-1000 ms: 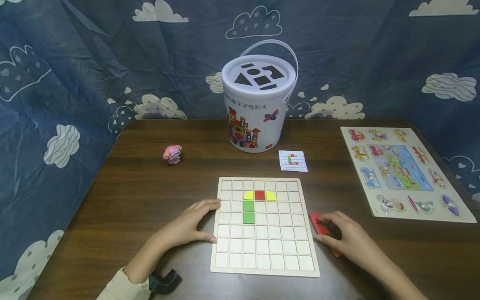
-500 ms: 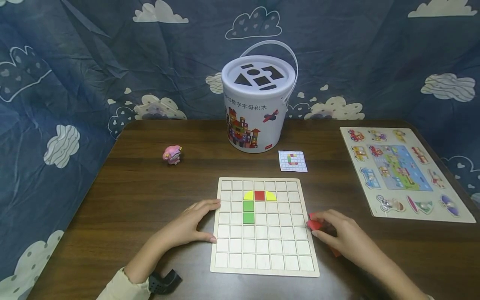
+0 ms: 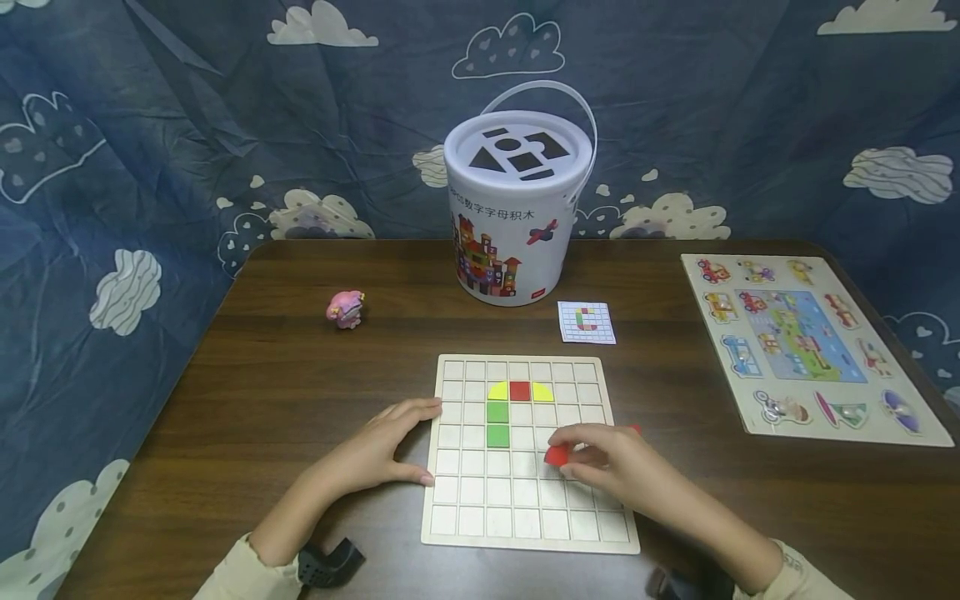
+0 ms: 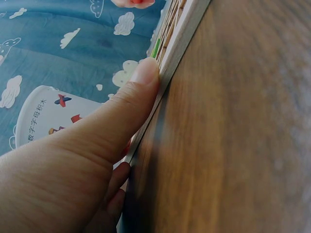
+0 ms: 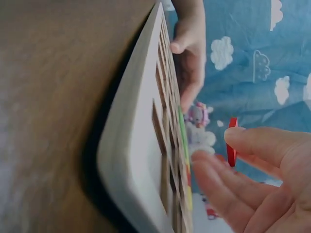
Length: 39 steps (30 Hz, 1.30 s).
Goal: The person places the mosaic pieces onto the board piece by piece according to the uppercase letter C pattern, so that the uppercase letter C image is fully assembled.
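In the head view a pale wooden grid board (image 3: 527, 523) lies on the table. Two yellow quarter-round tiles (image 3: 542, 392) flank a red square tile (image 3: 519, 391) near its top, with two green square tiles (image 3: 497, 423) below the left yellow one. My right hand (image 3: 626, 467) pinches a small red tile (image 3: 557, 456) between thumb and fingers above the board's right half; the right wrist view shows that red tile (image 5: 232, 141) edge-on, clear of the board. Along the board's left edge, my left hand (image 3: 382, 446) rests with thumb and fingers spread, touching the rim.
Part of another red piece (image 3: 636, 428) peeks out behind my right hand. A small pattern card (image 3: 587, 333) lies beyond the board, before a white bucket (image 3: 510, 225). A picture puzzle board (image 3: 727, 358) sits at the right, a pink figurine (image 3: 346, 309) at the back left.
My right hand has taken a red tile from the red pieces beside the board and carried it left, over the grid. My left hand has stayed at the board's edge.
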Tool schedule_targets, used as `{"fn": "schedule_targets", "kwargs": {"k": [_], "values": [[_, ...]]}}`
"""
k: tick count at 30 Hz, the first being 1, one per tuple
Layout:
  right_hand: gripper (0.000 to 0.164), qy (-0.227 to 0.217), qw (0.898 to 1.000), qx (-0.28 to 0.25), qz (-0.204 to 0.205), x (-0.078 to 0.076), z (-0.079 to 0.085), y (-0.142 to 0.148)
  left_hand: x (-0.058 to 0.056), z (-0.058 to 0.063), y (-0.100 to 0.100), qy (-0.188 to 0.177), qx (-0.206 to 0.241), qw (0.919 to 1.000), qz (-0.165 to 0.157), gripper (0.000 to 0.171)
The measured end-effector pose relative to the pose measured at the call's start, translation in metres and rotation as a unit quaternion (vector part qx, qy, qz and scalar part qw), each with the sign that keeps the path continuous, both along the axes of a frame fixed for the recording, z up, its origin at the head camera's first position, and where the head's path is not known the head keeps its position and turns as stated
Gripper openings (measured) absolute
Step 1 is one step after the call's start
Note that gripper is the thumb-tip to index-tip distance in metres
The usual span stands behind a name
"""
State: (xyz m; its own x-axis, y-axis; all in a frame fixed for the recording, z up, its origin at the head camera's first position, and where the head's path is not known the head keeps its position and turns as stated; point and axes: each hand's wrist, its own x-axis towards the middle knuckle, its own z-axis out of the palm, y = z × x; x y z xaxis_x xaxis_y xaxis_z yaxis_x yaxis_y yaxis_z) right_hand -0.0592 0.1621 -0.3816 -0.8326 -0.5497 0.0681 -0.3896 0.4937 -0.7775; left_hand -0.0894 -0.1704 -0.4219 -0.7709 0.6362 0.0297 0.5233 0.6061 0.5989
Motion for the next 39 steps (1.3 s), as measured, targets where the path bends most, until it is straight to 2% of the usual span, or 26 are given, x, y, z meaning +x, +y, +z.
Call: {"fn": "schedule_targets", "kwargs": {"k": [6,12,16,22,28,32,39], "values": [[0.026,-0.099,0.994,-0.048,0.011,-0.007,-0.008,-0.012,0.0,-0.001,0.0,-0.001,-0.005,1.0,0.002,0.087],[0.028,-0.115,0.989,-0.077,0.045,-0.011,-0.015,-0.023,0.0,-0.001,-0.001,-0.005,-0.009,0.9999,0.004,0.087],[0.023,-0.115,0.989,-0.074,0.048,-0.014,-0.014,-0.034,0.0,0.0,0.0,0.001,-0.001,1.0,0.002,0.087],[0.026,-0.088,0.994,-0.043,0.052,-0.017,-0.014,-0.049,-0.001,-0.001,0.0,0.003,0.004,1.0,0.002,0.086],[0.024,-0.036,0.998,0.012,0.056,-0.021,-0.017,-0.055,-0.001,-0.001,0.0,0.005,0.005,1.0,0.0,0.085],[0.026,-0.01,0.997,0.045,0.06,-0.021,-0.017,-0.055,-0.001,0.0,0.0,0.002,0.005,1.0,0.0,0.085],[0.025,0.019,0.995,0.069,0.07,-0.018,-0.015,-0.057,0.0,0.002,0.001,0.001,0.005,1.0,-0.002,0.086]]}}
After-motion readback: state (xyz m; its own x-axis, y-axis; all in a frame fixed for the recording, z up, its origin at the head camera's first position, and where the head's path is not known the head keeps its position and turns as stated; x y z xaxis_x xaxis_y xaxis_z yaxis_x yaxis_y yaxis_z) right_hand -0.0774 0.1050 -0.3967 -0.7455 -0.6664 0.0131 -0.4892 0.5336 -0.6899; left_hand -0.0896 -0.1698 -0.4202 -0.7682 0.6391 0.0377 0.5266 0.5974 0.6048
